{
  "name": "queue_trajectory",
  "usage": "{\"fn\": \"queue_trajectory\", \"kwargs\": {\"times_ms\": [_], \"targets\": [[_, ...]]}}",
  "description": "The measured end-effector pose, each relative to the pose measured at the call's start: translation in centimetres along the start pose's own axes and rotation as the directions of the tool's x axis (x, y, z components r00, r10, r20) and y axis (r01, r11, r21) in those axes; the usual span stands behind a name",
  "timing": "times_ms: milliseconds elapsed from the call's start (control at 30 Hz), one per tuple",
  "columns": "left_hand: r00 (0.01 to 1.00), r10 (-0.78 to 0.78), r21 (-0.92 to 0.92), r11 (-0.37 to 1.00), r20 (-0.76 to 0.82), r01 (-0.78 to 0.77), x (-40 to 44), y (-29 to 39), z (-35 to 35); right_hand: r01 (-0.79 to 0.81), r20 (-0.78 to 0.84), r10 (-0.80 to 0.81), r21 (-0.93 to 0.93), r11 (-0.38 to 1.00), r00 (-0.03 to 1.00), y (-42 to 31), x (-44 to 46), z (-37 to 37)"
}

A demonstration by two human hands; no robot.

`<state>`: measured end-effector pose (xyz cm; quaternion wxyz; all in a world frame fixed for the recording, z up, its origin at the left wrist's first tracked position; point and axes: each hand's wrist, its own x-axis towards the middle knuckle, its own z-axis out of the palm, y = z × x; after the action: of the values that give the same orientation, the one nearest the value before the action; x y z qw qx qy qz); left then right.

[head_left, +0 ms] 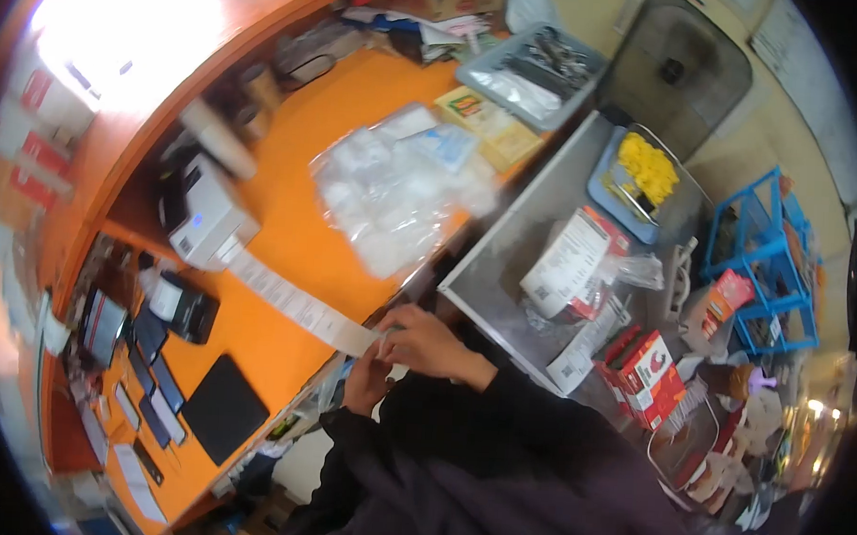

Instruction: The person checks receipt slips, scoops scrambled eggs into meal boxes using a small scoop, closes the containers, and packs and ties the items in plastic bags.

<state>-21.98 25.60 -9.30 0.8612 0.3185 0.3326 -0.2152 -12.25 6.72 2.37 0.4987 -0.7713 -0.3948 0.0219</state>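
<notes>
A long white paper strip (298,305) runs from the white printer (206,215) across the orange counter (263,342) to its front edge. At the strip's free end, my left hand (367,381) has its fingers bent around the paper. My right hand (425,342) is beside it, thumb and fingers pinched together at the same end of the strip. The two hands almost touch. A blue light shows on the printer.
Clear plastic bags (384,189) lie on the counter. On the metal table (505,261) are receipts on a package (567,259), a red box (648,378) and a tray of yellow food (646,170). Phones and a black pad (224,409) lie at lower left.
</notes>
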Motion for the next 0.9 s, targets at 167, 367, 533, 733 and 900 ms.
{"fn": "queue_trajectory", "kwargs": {"times_ms": [167, 367, 533, 733, 900], "targets": [[0.97, 0.096, 0.07, 0.994, -0.221, -0.082, 2.8, -2.9, -1.4, -0.286, 0.034, 0.288, 0.26, 0.922, 0.957, -0.7, -2.6, -3.9], [0.985, 0.059, 0.064, 0.997, -0.162, -0.049, -0.3, 1.2, 3.8, -0.382, 0.001, 0.392, 0.223, 0.897, 0.92, 0.0, -3.0, -4.6], [0.994, 0.105, 0.046, 0.993, 0.037, -0.107, -1.4, 3.7, 5.2, -0.226, 0.092, 0.218, 0.097, 0.969, 0.972, 0.3, 2.6, -2.6], [0.969, 0.189, -0.045, 0.982, 0.158, -0.184, -3.2, 4.8, 6.7, -0.075, 0.253, 0.068, 0.019, 0.997, 0.965, 0.8, 5.7, -2.7], [0.993, 0.082, -0.005, 0.997, 0.082, -0.082, -4.2, 4.5, 6.9, -0.248, 0.292, 0.182, 0.209, 0.946, 0.939, 0.4, 4.4, -2.0]]}}
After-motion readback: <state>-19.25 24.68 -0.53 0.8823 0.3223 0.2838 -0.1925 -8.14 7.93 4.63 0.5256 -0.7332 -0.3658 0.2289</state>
